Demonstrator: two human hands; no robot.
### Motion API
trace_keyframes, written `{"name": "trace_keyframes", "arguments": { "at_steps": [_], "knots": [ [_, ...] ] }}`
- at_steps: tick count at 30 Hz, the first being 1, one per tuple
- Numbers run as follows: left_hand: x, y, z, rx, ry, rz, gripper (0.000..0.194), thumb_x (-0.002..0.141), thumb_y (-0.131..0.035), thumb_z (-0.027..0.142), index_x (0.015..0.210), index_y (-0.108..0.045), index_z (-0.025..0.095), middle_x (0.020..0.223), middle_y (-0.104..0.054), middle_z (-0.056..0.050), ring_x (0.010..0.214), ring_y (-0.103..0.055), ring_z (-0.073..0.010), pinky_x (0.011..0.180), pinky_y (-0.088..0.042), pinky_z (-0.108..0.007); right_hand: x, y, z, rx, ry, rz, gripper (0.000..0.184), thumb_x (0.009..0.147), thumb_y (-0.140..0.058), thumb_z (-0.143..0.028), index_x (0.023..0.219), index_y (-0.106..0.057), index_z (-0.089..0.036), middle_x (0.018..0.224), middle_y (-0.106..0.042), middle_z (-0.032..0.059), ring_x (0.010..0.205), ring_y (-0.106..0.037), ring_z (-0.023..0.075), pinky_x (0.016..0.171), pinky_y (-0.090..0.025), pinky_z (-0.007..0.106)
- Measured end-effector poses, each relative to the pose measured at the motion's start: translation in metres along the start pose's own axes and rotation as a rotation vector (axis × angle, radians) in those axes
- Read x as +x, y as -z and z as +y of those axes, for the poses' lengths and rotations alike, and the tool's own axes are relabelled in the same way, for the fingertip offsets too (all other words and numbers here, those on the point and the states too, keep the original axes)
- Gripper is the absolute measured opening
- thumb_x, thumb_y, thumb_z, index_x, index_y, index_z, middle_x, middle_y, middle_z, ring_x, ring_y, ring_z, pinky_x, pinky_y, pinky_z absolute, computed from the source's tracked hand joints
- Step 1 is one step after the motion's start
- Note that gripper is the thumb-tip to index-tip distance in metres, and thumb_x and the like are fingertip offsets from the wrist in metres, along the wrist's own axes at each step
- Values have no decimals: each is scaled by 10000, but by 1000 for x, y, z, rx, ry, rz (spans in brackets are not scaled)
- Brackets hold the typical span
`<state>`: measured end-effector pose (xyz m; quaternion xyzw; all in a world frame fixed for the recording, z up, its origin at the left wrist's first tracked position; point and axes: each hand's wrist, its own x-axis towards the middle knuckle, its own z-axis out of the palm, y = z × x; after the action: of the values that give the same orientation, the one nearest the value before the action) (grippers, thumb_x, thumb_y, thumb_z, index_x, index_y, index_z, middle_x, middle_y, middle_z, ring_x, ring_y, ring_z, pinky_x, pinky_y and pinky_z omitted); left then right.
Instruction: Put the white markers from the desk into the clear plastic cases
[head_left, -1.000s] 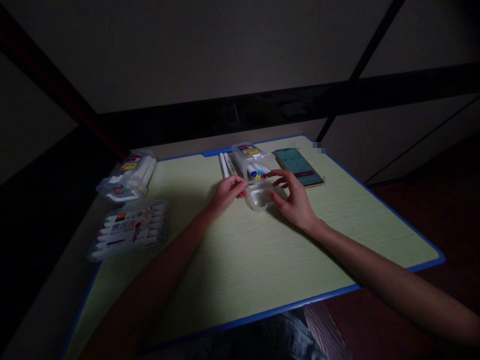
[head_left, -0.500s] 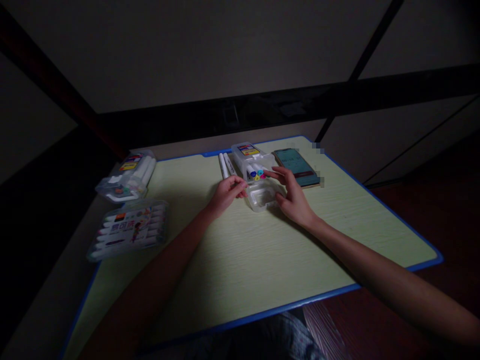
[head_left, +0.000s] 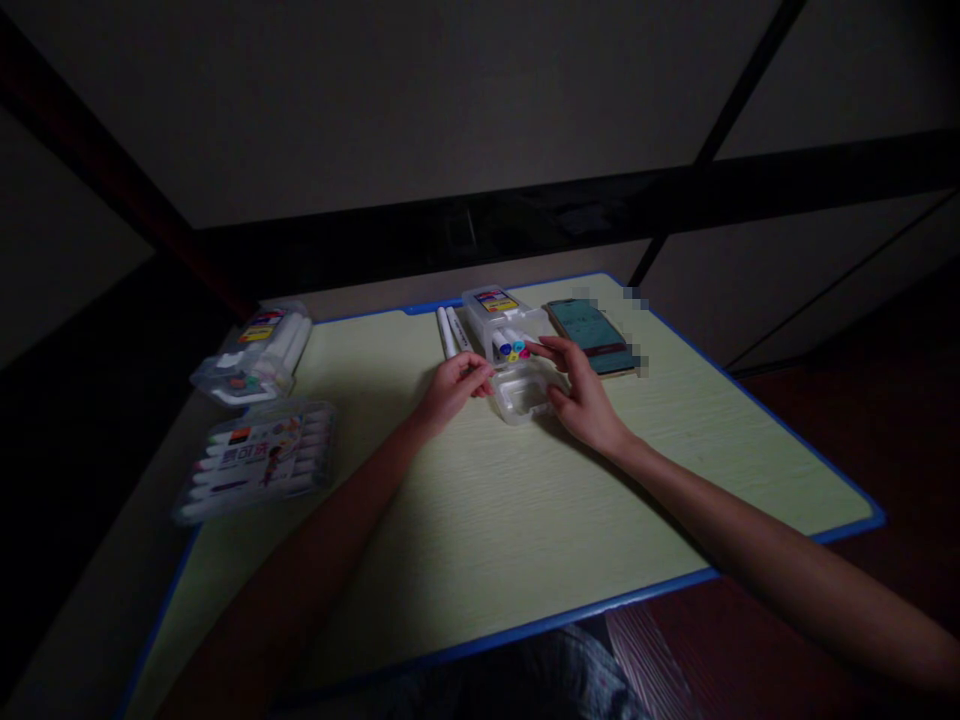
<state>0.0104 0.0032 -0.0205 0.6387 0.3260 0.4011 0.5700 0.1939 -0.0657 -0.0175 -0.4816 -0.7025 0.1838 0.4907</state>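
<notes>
In the head view, a clear plastic marker case (head_left: 480,320) lies on the table with its open end toward me. Blue, cyan, yellow and pink ends of markers (head_left: 514,347) show inside. Its clear lid (head_left: 519,397) is folded down onto the tabletop. My left hand (head_left: 453,390) is closed, thumb against the curled fingers, at the lid's left edge; whatever it may pinch is hidden. On the other side, my right hand (head_left: 583,395) is open, its fingertips reaching the marker ends and its thumb by the lid. Two white markers (head_left: 451,330) lie left of the case.
A phone (head_left: 596,335) lies right of the case. At the table's left edge are a second case of markers (head_left: 259,350) and a flat marker box (head_left: 259,460). The pale table (head_left: 525,540) has a blue rim; a wall stands behind it.
My right hand has shifted very slightly left at the marker ends and lid. My left hand, the case and the loose markers look the same.
</notes>
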Motion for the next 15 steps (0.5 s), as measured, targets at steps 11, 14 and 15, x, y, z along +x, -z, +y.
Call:
{"name": "trace_keyframes", "arguments": {
  "at_steps": [11,14,15],
  "knots": [
    [-1,0,1,6,-18,-8,108,779,-548,260,753,-545,154,622,-588,9,554,-539,-67,543,-406,-192,0,0,-1,-23,-3,23,652,608,-421,-11,1213,-350,-241,1272,-502,84,1194,-446,272,953,-337,535],
    [0,0,0,7,-11,-5,116,778,-548,267,756,-546,154,633,-594,6,557,-542,-68,547,-412,-195,0,1,-4,-39,-6,58,612,627,-420,-20,1195,-379,-245,1240,-529,79,1161,-469,266,904,-373,509],
    [0,1,-1,4,-11,-5,120,779,-548,269,756,-547,152,638,-596,4,558,-543,-68,546,-412,-195,0,1,-5,-42,-5,75,593,638,-417,-25,1187,-393,-248,1221,-543,74,1141,-481,261,883,-387,493]
  ]
}}
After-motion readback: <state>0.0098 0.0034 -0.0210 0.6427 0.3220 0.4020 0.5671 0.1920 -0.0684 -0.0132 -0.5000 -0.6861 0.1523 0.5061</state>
